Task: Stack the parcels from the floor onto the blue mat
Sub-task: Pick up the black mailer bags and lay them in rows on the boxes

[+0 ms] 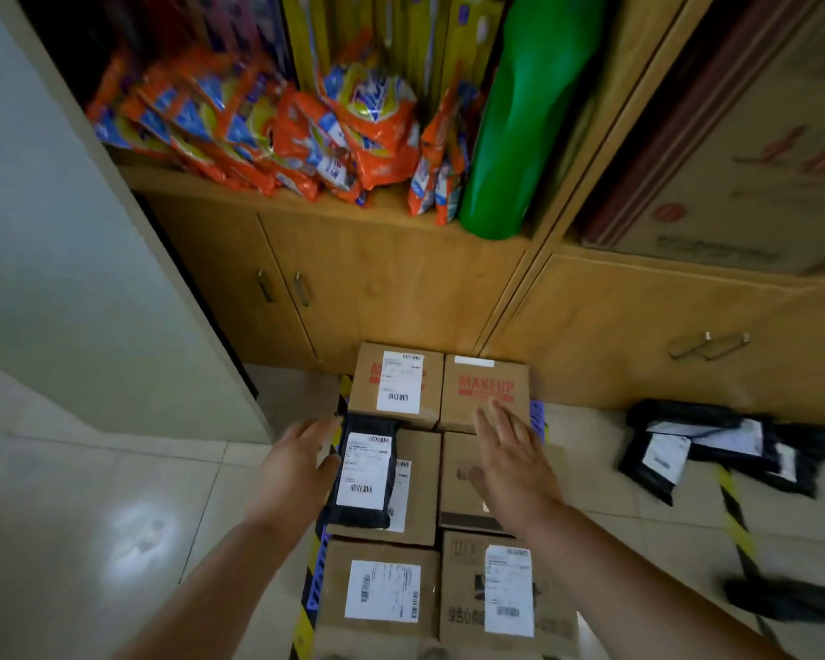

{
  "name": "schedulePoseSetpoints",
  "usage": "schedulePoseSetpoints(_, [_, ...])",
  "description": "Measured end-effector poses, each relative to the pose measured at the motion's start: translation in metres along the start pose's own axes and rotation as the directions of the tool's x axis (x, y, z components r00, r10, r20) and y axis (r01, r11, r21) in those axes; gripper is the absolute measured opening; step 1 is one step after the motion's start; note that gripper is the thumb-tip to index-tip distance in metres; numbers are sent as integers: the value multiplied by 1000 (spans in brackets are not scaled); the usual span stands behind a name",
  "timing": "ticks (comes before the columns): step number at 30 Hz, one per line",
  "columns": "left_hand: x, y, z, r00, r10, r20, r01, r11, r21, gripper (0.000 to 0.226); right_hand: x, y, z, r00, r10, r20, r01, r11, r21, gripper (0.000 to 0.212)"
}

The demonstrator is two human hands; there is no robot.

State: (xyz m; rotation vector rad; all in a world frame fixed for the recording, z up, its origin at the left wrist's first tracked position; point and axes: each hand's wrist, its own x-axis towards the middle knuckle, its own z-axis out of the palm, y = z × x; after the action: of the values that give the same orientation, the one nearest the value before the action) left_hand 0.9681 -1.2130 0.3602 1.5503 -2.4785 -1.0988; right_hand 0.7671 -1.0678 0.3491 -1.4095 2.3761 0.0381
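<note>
Tiled floor (115, 493) in front of a big wooden cabinet (401, 278), its open shelf crammed with orange snack bags (258, 121) and a green roll (525, 116), so this looks like a storeroom corner. Just past the fingertips of both hands sit six cardboard boxes (484, 395) packed two across and three deep. I'd guess they're tight like that to make a flat base, and they nearly hide the blue mat (537, 414), which only peeks out as a purple-blue edge beyond the right fingertips and again below the left wrist. Well off to the right of the right hand, a heap of black mailer bags (715, 445) is still on the floor, so the job looks partly done. The left hand (296, 469) has its fingers relaxed and spread, thumb and fingertips against the left edge of the black mailer bag (365, 473) lying on a middle box, probably squaring it up so it sits flat. The right hand (510, 454) is flat, fingers straight and together, holding nothing, hovering over the box next door with fingertips reaching the MAKEUP box; can't tell if it actually touches.
</note>
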Motion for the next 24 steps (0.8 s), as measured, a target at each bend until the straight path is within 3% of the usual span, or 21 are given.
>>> schedulePoseSetpoints(4, [-45,44,-42,998,55,11,-55,998,-34,46,-58,-13,-56,994,60,-96,-62,998,-14,82])
schedulePoseSetpoints(9, [-92,75,-86,987,155,36,-150,982,-117,43,-136,-27,-114,975,164,-152,-156,986,64,78])
schedulePoseSetpoints(19, [-166,99,-118,945,315,87,-305,946,-107,43,-297,-38,-142,867,450,-213,-427,892,148,74])
schedulePoseSetpoints(24, [-195,132,-94,905,315,285,-284,948,-144,45,-366,-20,-136,772,603,-201,-573,797,192,76])
